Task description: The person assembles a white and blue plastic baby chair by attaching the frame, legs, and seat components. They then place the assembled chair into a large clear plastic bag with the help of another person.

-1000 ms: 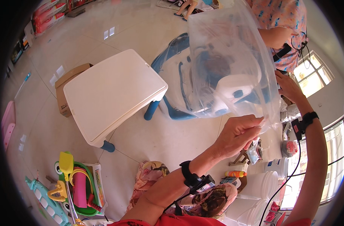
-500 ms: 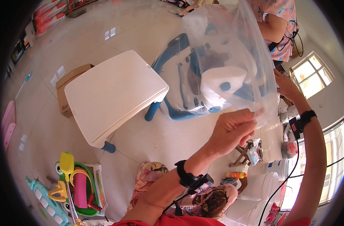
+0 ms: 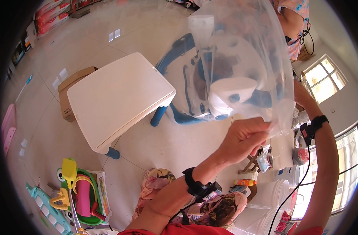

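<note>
My left hand point(image 3: 245, 139) is closed, pinching the lower edge of a large clear plastic bag point(image 3: 271, 105). The bag spreads over much of a bulky white-and-blue moulded plastic item point(image 3: 188, 88), which looks like a child's ride-on or seat and stands on the floor. To the right, my right hand point(image 3: 303, 95) is raised at the bag's far side. Its fingers are hidden by the film, so their grip does not show. Left of the covered item stands a small white table point(image 3: 120, 100) with blue legs.
A cardboard box point(image 3: 65, 98) lies beside the table. At lower left are a green toy tub point(image 3: 94, 213) with toys and a teal toy point(image 3: 49, 211). White buckets point(image 3: 275, 194) stand at lower right. Another person point(image 3: 292, 23) is beyond the bag. A black cable point(image 3: 290, 196) hangs along my right arm.
The bag has billowed and its right side has shifted outward. My right hand's fingers have gone behind the film. My left hand keeps its pinch, nearly in place.
</note>
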Tool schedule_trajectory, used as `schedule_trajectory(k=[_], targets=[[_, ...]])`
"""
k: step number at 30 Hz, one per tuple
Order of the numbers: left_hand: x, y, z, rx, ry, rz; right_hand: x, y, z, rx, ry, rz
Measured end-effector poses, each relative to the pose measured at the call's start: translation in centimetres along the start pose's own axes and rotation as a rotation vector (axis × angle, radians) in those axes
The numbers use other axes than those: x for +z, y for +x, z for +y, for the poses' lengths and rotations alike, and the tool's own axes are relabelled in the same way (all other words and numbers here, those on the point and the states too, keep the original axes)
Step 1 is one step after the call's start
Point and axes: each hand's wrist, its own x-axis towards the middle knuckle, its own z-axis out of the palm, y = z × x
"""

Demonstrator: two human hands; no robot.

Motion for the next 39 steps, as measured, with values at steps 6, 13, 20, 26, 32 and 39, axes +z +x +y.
schedule_trajectory(k=[6, 13, 20, 26, 32, 39], targets=[[0.2, -0.4, -1.5, 0.029, 0.020, -0.050, 0.9, 0.7, 0.7, -0.086, 0.021, 0.065], [-0.1, -0.3, -1.5, 0.046, 0.024, -0.042, 0.7, 1.2, -0.6, 0.010, 0.056, 0.033], [-0.4, -0.3, -1.5, 0.032, 0.048, -0.034, -2.0, 5.3, -4.2, -0.172, -0.066, 0.095], [-0.5, -0.4, -1.8, 0.026, 0.032, -0.004, 1.2, 7.0, -0.7, -0.215, 0.059, 0.110], [-0.6, -0.2, -0.3, 0.016, 0.019, 0.078, 3.3, 7.7, 0.2, -0.144, 0.087, 0.109], [-1.0, -0.5, 0.1, 0.012, 0.044, 0.091, 1.0, 5.0, 0.1, 0.052, 0.599, -0.101]])
